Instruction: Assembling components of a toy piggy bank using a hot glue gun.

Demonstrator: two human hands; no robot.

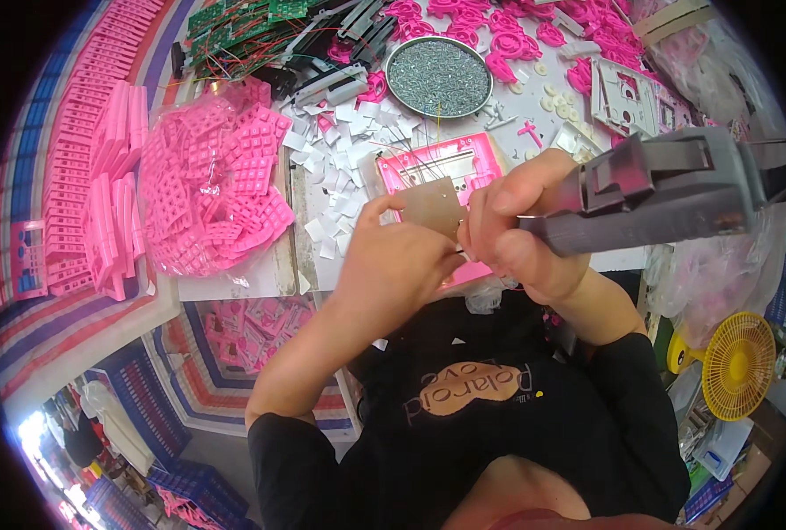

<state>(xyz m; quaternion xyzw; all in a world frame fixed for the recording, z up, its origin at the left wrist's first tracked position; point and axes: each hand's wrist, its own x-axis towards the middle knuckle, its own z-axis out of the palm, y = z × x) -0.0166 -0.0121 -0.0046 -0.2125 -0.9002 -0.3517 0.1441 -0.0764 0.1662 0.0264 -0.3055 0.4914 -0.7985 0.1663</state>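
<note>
A pink plastic casing [488, 160] lies on the table in front of me, with thin wires rising from it. Over its near part is a flat brown board [434, 205]. My left hand [400, 261] is closed at the board's left and near edges, its fingers curled. Beside the board's right edge, my right hand [525, 225] is closed around the narrow end of a dark grey elongated tool [649, 199]. This tool looms large near the camera and covers part of that hand; its exact kind is unclear.
A round tray [439, 41] of small metal screws stands behind the casing. White pieces [333, 159] lie scattered left of it, beside a bag of pink keypads [212, 181]. Circuit boards [243, 31] with wires pile up far left; a yellow fan [739, 367] is at right.
</note>
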